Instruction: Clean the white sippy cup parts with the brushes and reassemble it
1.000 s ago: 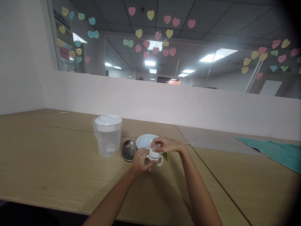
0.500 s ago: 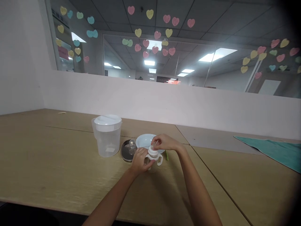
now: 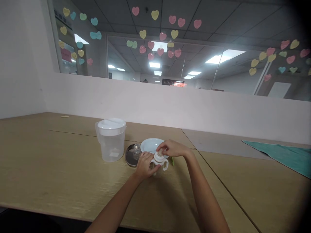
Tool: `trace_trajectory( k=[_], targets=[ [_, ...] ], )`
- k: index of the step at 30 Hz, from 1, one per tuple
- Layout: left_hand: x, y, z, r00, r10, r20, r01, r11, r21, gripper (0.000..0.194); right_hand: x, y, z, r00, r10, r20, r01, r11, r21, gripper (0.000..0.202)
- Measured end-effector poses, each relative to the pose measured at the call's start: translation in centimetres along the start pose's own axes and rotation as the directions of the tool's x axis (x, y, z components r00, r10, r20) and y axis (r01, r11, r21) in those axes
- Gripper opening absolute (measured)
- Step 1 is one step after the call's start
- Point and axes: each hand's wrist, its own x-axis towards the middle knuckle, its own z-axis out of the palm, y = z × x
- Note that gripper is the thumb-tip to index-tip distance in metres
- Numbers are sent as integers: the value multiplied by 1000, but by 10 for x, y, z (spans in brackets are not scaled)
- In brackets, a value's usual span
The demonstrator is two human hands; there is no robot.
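A baby bottle [image 3: 158, 173] with a white collar and two white side handles stands on the table. My left hand [image 3: 145, 165] is closed around its left side and handle. The fingers of my right hand [image 3: 170, 148] pinch the clear nipple [image 3: 160, 152] on top of the collar. Behind the bottle lies a pale plate [image 3: 150, 144], partly covered by my hands. Left of it a clear cap [image 3: 136, 150] stands in a round dark metal dish [image 3: 130, 158]. A thin green object [image 3: 172, 160] lies right of the bottle, partly hidden.
A clear pitcher [image 3: 112, 144] with a white lid stands left of the dish. A teal cloth [image 3: 284, 155] lies at the far right of the table [image 3: 73, 174]. The wall and a window with heart-shaped notes rise behind.
My right fingers have shifted slightly on the nipple, which now shows more upright. The bottle's top has moved a little to the right. My left hand keeps its hold.
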Motion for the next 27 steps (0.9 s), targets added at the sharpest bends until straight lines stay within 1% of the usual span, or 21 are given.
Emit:
trace_trajectory(
  k=[3,5,8,10,13,15,18,20,23,25,27],
  targets=[
    [1,0,0,1000,-7,-3,7,1000,7,41,2,-4,3,998,44,-35,-45,999,-21,29],
    [1,0,0,1000,-11,-8,11,1000,10,42,4,-6,5,993,93,-69,-96,995,-42,25],
    [1,1,0,1000,-4,-22,4,1000,23,42,7,-7,8,981,179,-71,-182,982,-47,20],
    [1,1,0,999,6,-33,-5,999,37,42,8,-8,10,974,216,-71,-221,973,-68,27],
    [0,2,0,999,13,-43,-11,999,47,42,12,-11,12,964,242,-107,-256,957,-139,42],
    [0,2,0,999,15,-49,-13,999,46,43,14,-13,13,959,248,-135,-269,947,-175,48],
    [0,1,0,999,13,-51,-11,999,50,42,13,-15,11,954,254,-156,-280,944,-172,57],
    [0,1,0,998,5,-57,-2,998,60,39,9,-13,8,962,236,-136,-252,961,-116,58],
    [0,1,-1,998,3,-67,2,998,69,37,1,-7,2,988,117,-101,-119,993,-16,44],
    [0,1,-2,998,7,-63,-3,998,65,38,-1,-4,1,996,32,-81,-31,999,13,43],
    [0,2,-2,998,5,-58,-1,998,64,38,1,-1,4,997,0,-71,1,1000,7,42]
  ],
)
